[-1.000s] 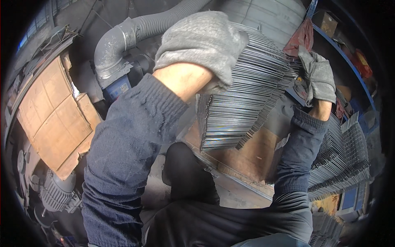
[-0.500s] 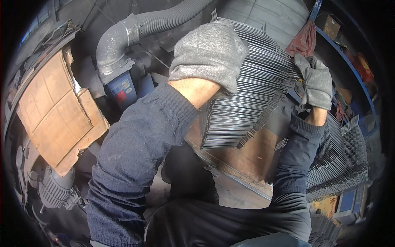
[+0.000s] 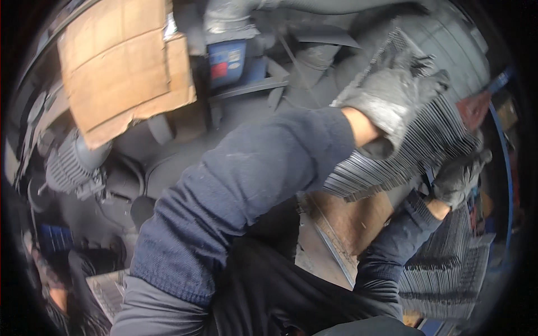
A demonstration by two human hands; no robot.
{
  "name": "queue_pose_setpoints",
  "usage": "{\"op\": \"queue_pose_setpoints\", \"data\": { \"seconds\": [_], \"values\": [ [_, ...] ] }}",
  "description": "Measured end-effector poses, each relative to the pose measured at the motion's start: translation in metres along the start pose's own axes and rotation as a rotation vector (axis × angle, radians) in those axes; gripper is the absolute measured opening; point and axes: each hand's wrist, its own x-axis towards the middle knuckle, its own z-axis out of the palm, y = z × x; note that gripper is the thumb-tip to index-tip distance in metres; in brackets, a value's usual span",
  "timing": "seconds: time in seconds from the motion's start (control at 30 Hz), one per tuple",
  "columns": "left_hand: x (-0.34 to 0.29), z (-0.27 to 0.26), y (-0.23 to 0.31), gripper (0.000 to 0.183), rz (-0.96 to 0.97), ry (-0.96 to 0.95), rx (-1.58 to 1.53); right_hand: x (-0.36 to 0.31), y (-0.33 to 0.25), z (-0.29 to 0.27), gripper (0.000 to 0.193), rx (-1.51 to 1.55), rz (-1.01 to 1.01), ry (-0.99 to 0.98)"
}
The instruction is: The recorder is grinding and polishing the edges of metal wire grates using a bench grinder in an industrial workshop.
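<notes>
Since half a second ago the view has swung round, carrying the cardboard sheet point(image 3: 120, 67) up and rightward; the left hand point(image 3: 389, 106) has turned so its fingers point up and right, and the right hand point(image 3: 460, 178) sits lower in view. Nearest, the left hand, gloved, lies across the upper part of a fanned stack of thin metal plates point(image 3: 386, 169), fingers loosely parted; blur hides whether any plates are pinched. The gloved right hand is at the stack's right edge, fingers partly bent, and I cannot tell whether it grips or only touches. The stack lies between the hands, over a brown board point(image 3: 363, 221). If the hands pressed unevenly, I judge the plates could slide out of line or spill from the lower edge; gloves might also snag on the thin edges. A second stack point(image 3: 440, 269) stands close below the right hand, so a low sweep of that forearm could knock it askew. Farther off, a red cloth or bag point(image 3: 474, 110) hangs near the first stack's right corner, beside a large grey drum point(image 3: 451, 50).
</notes>
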Motion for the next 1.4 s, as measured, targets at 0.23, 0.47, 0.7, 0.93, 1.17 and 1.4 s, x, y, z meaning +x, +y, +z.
{"op": "queue_pose_setpoints", "data": {
  "seconds": [0.23,0.47,0.7,0.93,1.17,1.4],
  "values": [
    [-0.174,-0.111,-0.023,0.061,-0.291,0.056,-0.174,-0.142,-0.074,0.073,0.072,0.112,-0.837,0.310],
    [-0.422,-0.413,0.079,0.053,-1.446,-0.038,0.742,-0.310,-0.222,0.093,0.079,0.768,0.046,-0.612],
    [-0.603,-0.558,0.305,0.066,-2.368,-0.135,1.514,-0.362,-0.230,0.113,0.045,1.165,0.391,-1.241],
    [-0.720,-0.608,0.332,0.039,-2.251,-0.157,1.504,-0.381,-0.252,0.110,0.045,1.289,0.166,-1.497],
    [-0.616,-0.594,0.322,0.032,-2.133,0.147,1.537,-0.385,-0.242,0.103,0.045,1.240,0.152,-1.435],
    [-0.459,-0.564,0.264,0.029,-1.856,0.206,1.265,-0.373,-0.252,0.102,0.056,1.398,0.260,-1.707]
  ]
}}
